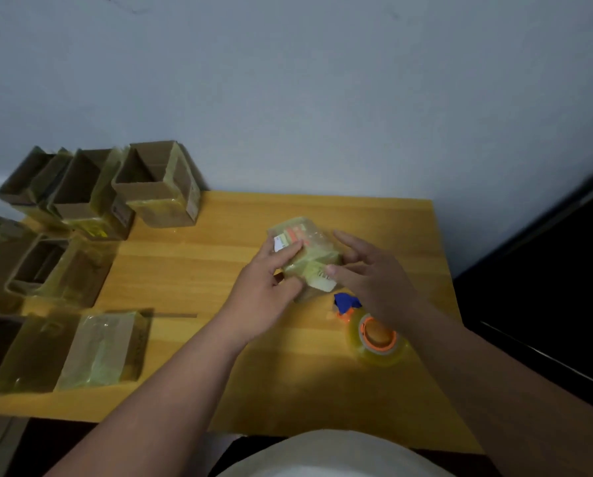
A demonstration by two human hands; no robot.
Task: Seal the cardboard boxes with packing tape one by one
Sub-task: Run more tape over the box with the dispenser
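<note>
Small tape-wrapped cardboard box (307, 256) at table middle | left hand (266, 280) holds it steady, fingers curled on | right hand (367, 270) flat, smoothing tape | yellow tape roll (377, 335) waits at 5 o'clock, close for reuse.

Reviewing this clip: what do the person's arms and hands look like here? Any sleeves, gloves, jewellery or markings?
Both forearms are bare from the frame's lower edge to the wrists; no sleeve shows. The left hand and right hand wear no gloves, and no watch, ring, bracelet or marking is visible, though the frame is slightly blurred. A pale, whitish garment shows at the bottom edge between the arms.
</note>
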